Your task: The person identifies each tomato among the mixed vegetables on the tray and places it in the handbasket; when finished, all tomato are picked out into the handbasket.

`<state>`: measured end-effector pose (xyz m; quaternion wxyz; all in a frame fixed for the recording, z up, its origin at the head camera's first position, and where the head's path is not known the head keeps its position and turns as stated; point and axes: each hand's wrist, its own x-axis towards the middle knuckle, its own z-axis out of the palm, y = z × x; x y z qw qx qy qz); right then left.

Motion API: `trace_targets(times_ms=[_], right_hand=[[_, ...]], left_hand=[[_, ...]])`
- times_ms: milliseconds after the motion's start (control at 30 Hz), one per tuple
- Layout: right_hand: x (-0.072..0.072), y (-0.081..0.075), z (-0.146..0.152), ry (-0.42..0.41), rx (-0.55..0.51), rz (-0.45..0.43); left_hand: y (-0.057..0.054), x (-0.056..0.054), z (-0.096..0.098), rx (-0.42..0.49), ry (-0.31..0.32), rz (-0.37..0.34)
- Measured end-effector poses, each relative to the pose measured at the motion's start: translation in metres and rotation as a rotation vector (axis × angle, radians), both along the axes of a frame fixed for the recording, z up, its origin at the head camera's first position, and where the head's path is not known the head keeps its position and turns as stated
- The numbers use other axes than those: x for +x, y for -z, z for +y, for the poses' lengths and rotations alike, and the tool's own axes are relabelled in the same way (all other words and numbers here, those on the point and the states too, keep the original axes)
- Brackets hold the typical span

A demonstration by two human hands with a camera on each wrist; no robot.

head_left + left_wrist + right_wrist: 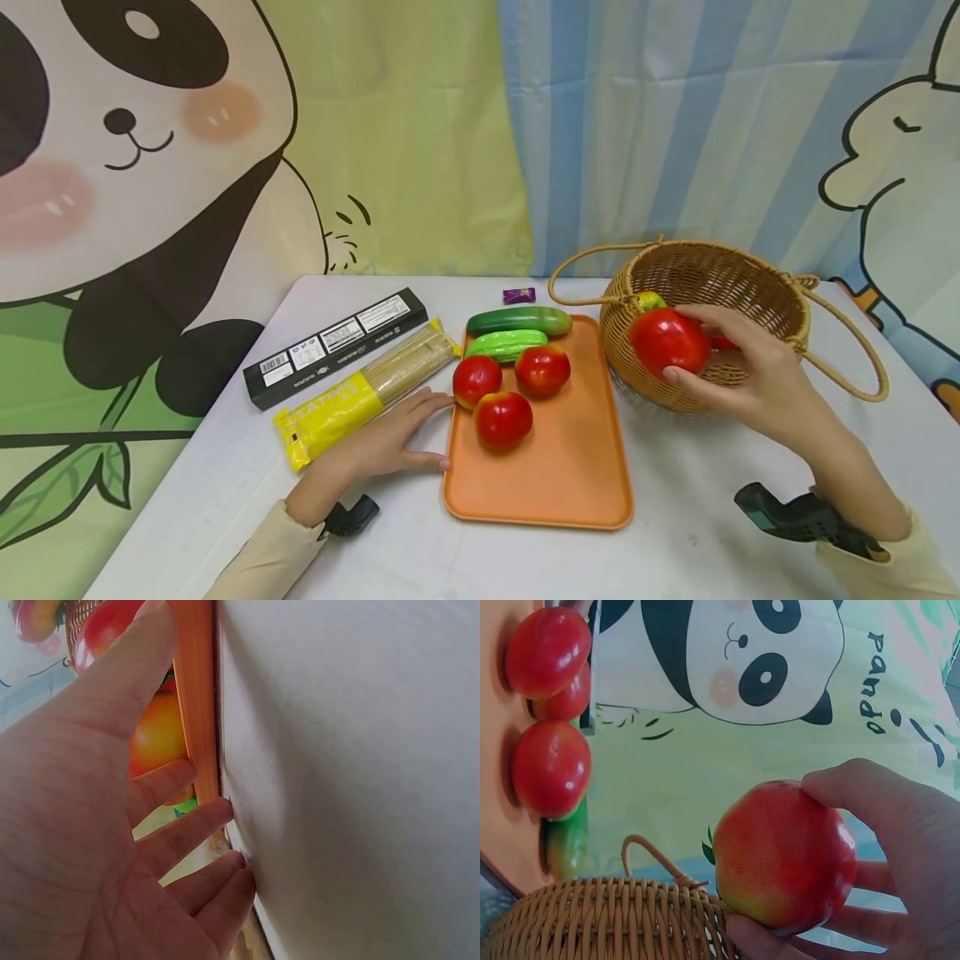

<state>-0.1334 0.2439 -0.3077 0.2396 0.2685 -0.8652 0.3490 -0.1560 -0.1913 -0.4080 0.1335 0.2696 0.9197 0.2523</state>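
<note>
My right hand [757,375] grips a round red fruit [670,342] between thumb and fingers, at the near left of the wicker basket [712,258]. In the right wrist view the fruit [784,859] has a yellowish patch and a small green leafy tip. Inside the basket show a yellow-green thing [651,300] and part of something red. My left hand [390,437] touches the left edge of the orange tray [562,483], fingers extended. On the tray lie three red fruits [503,421], a light green ridged vegetable [506,345] and a dark green cucumber [519,321].
Left of the tray, a yellow packet of noodles [367,396] lies alongside a long black box [337,346]. Behind the tray is a small purple wrapped packet [519,296]. The basket's handles loop out to both sides. Printed curtains [420,142] hang behind the white table.
</note>
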Motion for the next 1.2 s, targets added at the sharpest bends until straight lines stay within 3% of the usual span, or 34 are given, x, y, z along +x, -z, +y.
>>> trace_targets(times_ms=[500,767,1000,1200], right_hand=[[-0.007,-0.003,0.013,0.105,-0.097,0.005],[-0.012,-0.001,0.021,0.157,-0.076,0.026],[-0.016,0.002,0.027,0.189,-0.084,-0.024],[-0.021,0.005,0.030,0.232,-0.084,-0.132]], left_hand=[[0.000,0.001,0.000,0.005,0.003,-0.001],[0.000,0.000,0.001,0.005,0.004,0.001],[0.001,0.000,0.001,0.007,0.003,0.003],[0.000,0.000,0.000,0.003,0.004,0.005]])
